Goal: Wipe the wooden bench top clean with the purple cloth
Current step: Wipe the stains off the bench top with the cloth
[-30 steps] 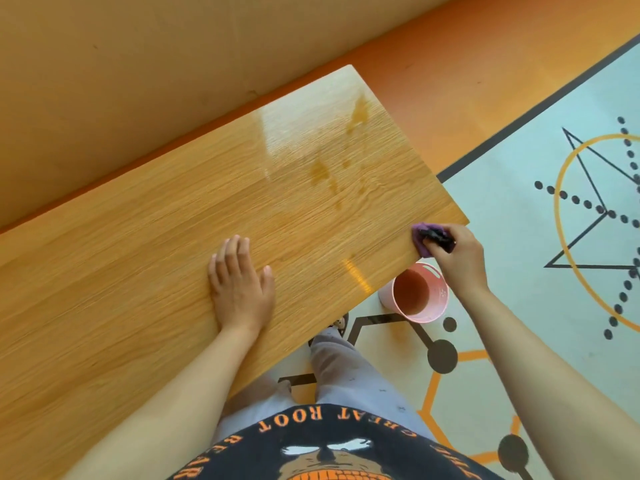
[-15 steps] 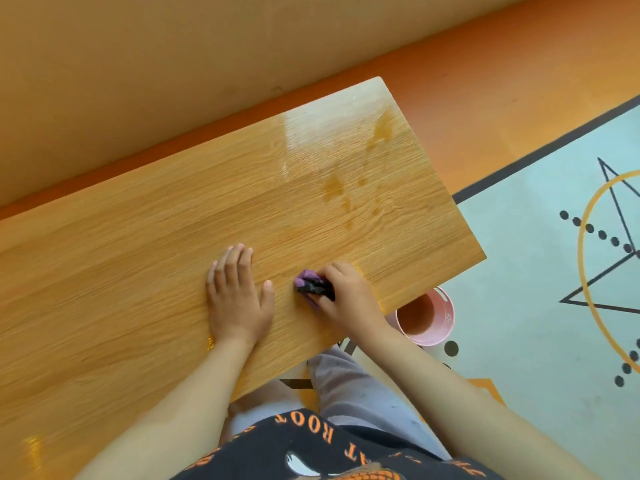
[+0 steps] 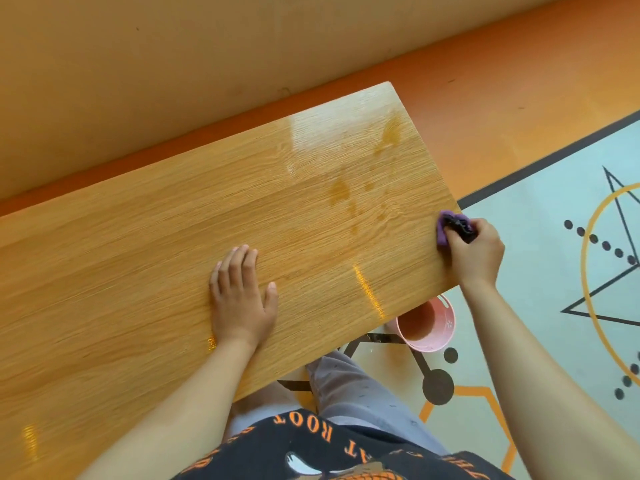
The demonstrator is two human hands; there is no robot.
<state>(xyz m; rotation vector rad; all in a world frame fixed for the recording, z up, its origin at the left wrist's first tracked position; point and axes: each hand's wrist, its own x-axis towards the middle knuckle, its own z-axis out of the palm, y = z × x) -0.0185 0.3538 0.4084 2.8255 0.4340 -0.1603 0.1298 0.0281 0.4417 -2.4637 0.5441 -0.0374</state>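
Observation:
The wooden bench top (image 3: 145,258) runs from lower left to upper right, glossy, with brownish wet stains (image 3: 341,190) near its right end. My right hand (image 3: 476,252) is closed around the bunched purple cloth (image 3: 446,228) and presses it at the bench's right edge. My left hand (image 3: 240,296) lies flat on the wood near the middle, fingers spread, holding nothing.
A pink bucket (image 3: 445,336) stands on the floor just below the bench's right front corner. A patterned pale mat (image 3: 554,271) covers the floor on the right. An orange wall runs close behind the bench. My legs are under the front edge.
My right hand swept the cloth from beside my left hand out to the bench's right edge. One second ago it was at that same edge. My left hand stayed put.

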